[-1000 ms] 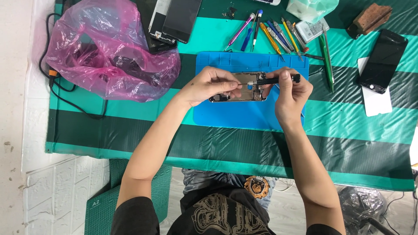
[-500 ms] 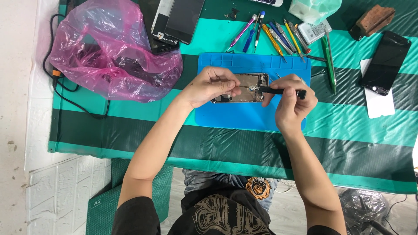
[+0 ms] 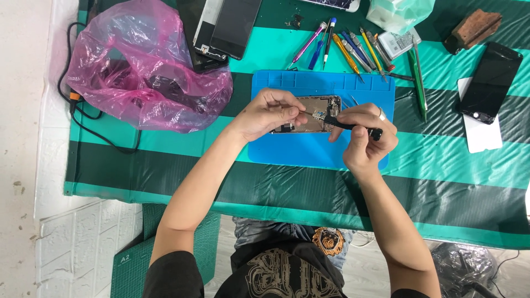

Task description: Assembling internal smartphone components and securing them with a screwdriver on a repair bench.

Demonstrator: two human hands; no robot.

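far left: pink plastic bag point(image 3: 141, 69) lies on the green striped cloth point(image 3: 276, 182) covering the tabletop, black cable point(image 3: 83, 118) running beside it. two dark phone screens point(image 3: 221, 27) lie just above the bag's right edge. my left hand point(image 3: 270, 113) is curled closed, fingers pinching the left end of the opened phone point(image 3: 312, 113), which lies flat on the blue mat point(image 3: 309, 149) at centre. my right hand point(image 3: 364, 138) is closed around a black screwdriver point(image 3: 350, 126), held nearly level, its tip pointing left onto the phone's inner parts. above the mat, a row of coloured tools point(image 3: 348, 47) lies fanned out. farther right, a green tool point(image 3: 417, 83), then a black phone point(image 3: 491, 83) resting partly on a white card point(image 3: 483, 138). brown block point(image 3: 472, 27) at top right.
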